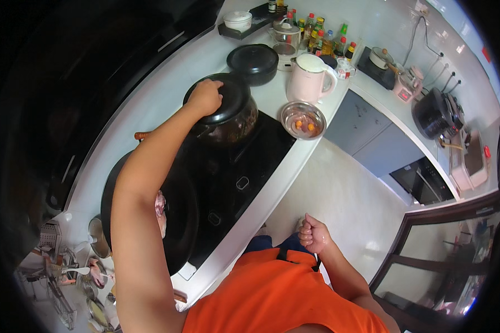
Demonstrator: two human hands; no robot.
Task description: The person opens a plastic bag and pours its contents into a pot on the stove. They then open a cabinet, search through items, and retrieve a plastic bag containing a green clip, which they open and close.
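Observation:
My left hand [205, 95] reaches forward and grips the black lid [230, 100] of a dark pot [233, 125] on the black stovetop [239, 166]; the lid sits tilted over the pot. My right hand [314, 234] hangs by my side above the floor, closed in a fist with nothing in it. A large black wok [180, 222] sits on the near burner under my left forearm, with some pale meat [160, 211] showing in it.
A steel bowl [303, 119] with orange pieces and a pale pink kettle [310, 77] stand right of the stove. Another black lidded pot [253, 62] sits behind. Sauce bottles [316, 33] line the back corner. Utensils and dishes [72, 272] crowd the near left counter.

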